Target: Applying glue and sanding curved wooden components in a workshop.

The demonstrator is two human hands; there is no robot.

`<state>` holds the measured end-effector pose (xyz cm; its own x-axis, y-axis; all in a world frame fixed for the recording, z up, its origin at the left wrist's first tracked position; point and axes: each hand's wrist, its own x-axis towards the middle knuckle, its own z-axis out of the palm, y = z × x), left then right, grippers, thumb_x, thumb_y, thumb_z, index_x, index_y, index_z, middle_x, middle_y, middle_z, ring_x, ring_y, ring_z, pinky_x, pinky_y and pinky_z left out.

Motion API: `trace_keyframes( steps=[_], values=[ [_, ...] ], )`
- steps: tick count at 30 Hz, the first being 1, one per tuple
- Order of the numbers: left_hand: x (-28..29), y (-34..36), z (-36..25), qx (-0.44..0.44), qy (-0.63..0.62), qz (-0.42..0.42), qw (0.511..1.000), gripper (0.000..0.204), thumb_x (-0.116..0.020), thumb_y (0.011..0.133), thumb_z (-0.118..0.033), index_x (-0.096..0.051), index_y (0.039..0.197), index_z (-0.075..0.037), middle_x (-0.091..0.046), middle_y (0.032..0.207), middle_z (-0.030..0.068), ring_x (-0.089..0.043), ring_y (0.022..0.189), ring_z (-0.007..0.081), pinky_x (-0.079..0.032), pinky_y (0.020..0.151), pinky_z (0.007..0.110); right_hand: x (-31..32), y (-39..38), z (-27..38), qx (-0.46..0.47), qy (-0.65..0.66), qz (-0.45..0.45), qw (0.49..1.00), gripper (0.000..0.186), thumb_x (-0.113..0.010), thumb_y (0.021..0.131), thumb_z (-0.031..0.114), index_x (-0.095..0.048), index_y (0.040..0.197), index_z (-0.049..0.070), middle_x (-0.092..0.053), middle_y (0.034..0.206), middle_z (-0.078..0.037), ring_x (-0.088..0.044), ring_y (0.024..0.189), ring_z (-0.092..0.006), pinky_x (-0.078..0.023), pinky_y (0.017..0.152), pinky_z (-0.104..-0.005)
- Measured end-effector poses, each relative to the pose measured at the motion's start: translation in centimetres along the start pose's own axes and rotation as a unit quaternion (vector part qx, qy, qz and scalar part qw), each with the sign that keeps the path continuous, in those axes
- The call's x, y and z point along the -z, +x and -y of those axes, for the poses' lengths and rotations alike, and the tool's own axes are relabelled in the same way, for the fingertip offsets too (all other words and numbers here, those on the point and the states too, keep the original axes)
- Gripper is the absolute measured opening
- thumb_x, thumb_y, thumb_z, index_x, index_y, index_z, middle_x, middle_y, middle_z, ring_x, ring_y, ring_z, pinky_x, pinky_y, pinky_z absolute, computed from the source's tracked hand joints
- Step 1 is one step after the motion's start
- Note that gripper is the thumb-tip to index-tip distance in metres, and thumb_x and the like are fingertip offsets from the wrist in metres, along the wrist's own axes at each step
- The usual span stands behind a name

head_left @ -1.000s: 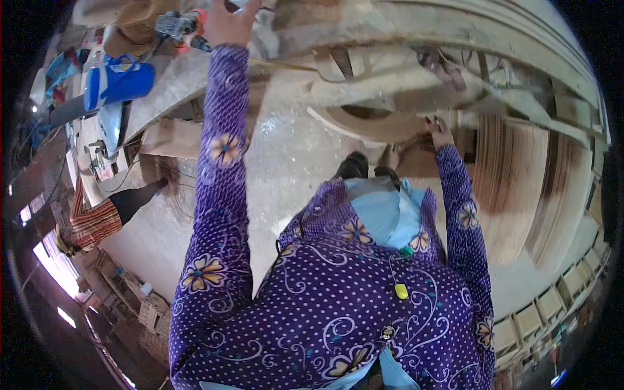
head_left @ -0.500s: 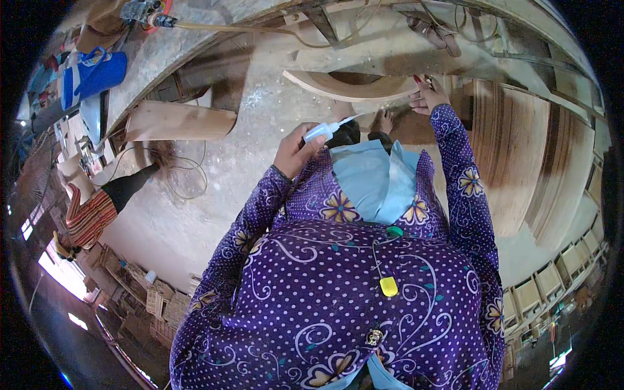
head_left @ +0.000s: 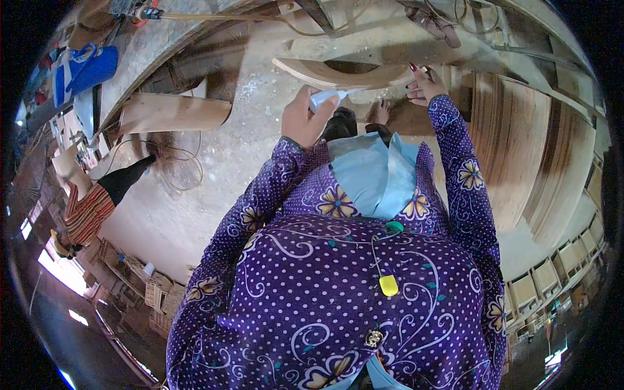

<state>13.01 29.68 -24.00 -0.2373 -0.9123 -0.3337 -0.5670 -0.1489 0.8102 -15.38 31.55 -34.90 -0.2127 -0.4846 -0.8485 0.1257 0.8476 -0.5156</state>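
Note:
My left hand (head_left: pixel 303 118) is closed around a small pale-blue squeeze bottle (head_left: pixel 325 99). Its thin nozzle points right, towards the lower edge of a curved wooden panel (head_left: pixel 318 75). I cannot tell whether the tip touches the wood. At the panel's right end is my right hand (head_left: pixel 428 88), its fingers apart and dark red nails showing. Whether those fingers touch the panel is unclear, and a small pale spot between them is too small to name. Bare feet (head_left: pixel 379 112) show just below the panel.
Stacked curved wooden boards (head_left: pixel 504 149) stand to the right. A bent wooden sheet (head_left: pixel 172 113) lies at the left, near a coiled cable (head_left: pixel 182 168). Farther left are a person in a striped top (head_left: pixel 88 211) and a blue bag (head_left: pixel 91 70). A hose (head_left: pixel 240 21) crosses the far bench.
My left hand has moved farther forward with the squeeze bottle, bringing it closer to the panel. My right hand has shifted slightly forward, its fingers more spread. The whole view has shifted a little.

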Motion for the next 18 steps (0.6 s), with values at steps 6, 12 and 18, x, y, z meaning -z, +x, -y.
trace_keyframes(
  steps=[6, 12, 18],
  values=[
    [-0.7, 0.6, -0.1, -0.009, 0.070, -0.001, 0.997, 0.042, -0.058, 0.075, -0.039, -0.054, 0.095, -0.001, -0.061, 0.078, 0.0204, -0.060, 0.072, 0.0347, -0.046, 0.064, 0.039, 0.3, 1.8, -0.6, -0.051, 0.004, 0.010, 0.999, 0.056, -0.055, 0.081, 0.048, -0.033, 0.121, 0.015, -0.060, 0.088, -0.009, -0.062, 0.071, -0.0227, -0.051, 0.064, -0.0358],
    [-0.4, 0.4, 0.2, -0.035, 0.099, -0.031, 0.994, 0.040, -0.058, 0.076, -0.038, -0.053, 0.094, -0.002, -0.060, 0.077, 0.0199, -0.059, 0.071, 0.0354, -0.046, 0.063, 0.040, -0.2, 0.2, 0.3, -0.004, 0.002, 0.023, 1.000, 0.060, -0.056, 0.082, 0.044, -0.028, 0.126, 0.017, -0.060, 0.094, -0.011, -0.062, 0.074, -0.0230, -0.050, 0.066, -0.0381],
    [-0.3, 0.2, -0.3, -0.047, 0.111, -0.041, 0.992, 0.039, -0.057, 0.077, -0.037, -0.053, 0.095, -0.003, -0.060, 0.077, 0.0201, -0.059, 0.072, 0.0363, -0.046, 0.063, 0.041, 0.0, 0.4, 0.2, -0.024, 0.007, 0.009, 1.000, 0.053, -0.055, 0.083, 0.043, -0.033, 0.124, 0.018, -0.061, 0.089, -0.009, -0.062, 0.072, -0.0216, -0.050, 0.065, -0.0357]
  ],
)
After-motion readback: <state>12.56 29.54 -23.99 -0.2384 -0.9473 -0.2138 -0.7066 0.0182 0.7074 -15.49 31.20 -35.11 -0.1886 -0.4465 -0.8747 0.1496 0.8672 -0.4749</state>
